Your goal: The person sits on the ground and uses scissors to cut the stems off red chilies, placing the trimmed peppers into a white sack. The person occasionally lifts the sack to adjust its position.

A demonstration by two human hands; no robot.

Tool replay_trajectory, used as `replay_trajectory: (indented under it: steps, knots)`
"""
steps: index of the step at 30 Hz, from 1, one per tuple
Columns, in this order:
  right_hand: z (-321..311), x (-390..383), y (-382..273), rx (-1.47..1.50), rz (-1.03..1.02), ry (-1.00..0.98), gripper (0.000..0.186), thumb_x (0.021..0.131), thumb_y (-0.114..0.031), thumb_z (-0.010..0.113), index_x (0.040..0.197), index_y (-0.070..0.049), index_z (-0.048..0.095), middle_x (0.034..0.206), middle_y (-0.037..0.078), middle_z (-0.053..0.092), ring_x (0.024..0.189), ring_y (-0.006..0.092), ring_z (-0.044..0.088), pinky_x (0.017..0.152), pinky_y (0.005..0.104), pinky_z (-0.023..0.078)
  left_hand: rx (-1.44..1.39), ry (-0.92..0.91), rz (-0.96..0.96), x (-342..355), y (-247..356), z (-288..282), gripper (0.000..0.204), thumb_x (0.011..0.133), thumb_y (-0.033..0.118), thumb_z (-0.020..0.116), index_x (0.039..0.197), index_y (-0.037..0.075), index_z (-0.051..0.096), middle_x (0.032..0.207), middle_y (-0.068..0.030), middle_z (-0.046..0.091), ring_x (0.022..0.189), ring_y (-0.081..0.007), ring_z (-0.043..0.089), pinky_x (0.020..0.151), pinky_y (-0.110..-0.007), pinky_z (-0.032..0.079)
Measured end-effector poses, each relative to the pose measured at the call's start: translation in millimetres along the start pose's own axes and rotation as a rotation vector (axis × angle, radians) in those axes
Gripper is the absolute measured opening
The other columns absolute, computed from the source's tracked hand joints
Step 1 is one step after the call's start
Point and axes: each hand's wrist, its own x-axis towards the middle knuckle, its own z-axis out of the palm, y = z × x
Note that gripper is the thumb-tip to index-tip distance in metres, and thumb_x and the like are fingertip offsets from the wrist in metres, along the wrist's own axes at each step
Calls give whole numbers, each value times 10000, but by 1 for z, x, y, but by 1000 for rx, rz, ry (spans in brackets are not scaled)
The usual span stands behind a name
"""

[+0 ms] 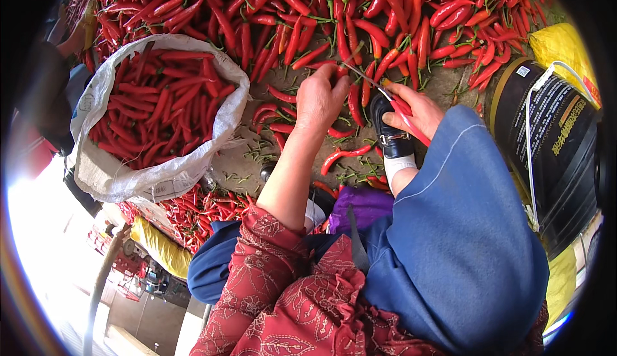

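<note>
My left hand (321, 99) has its fingers closed on a red chili pepper (326, 68), its green stem pointing up to the right. My right hand (414, 108) grips red-handled scissors (399, 103), whose blades reach leftward to that stem beside my left fingertips. Loose chilies (346, 156) and cut green stems (232, 177) lie on the ground below my hands. A large pile of stemmed red chilies (396, 9) spreads just beyond them.
An open white woven sack full of chilies (160, 105) stands left. A black bucket (549, 153) and yellow sack (556, 47) are right. My black shoe (393, 138), purple bag (357, 209) and more chilies (196, 214) are below. Another person's hand (71, 44) shows far left.
</note>
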Motion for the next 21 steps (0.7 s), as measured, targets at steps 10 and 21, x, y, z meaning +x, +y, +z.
replay_trajectory:
  steps: [10,21]
  knots:
    - [11,15,18,212,42,-35,433,872,-169,620,1235,18,474,998,94,616,913,113,573,808,278,465,122,54,63,-18,-31,-13,290,717,79,638,1003,43,606,770,-87,588,666,-182,571,641,-283,457]
    - [5,-11,10,557,179,103,417,879,-279,607,1227,-74,506,609,-72,381,490,24,338,444,199,275,633,248,672,42,-6,3,284,629,122,654,896,220,657,890,-33,515,736,-233,587,606,-355,482]
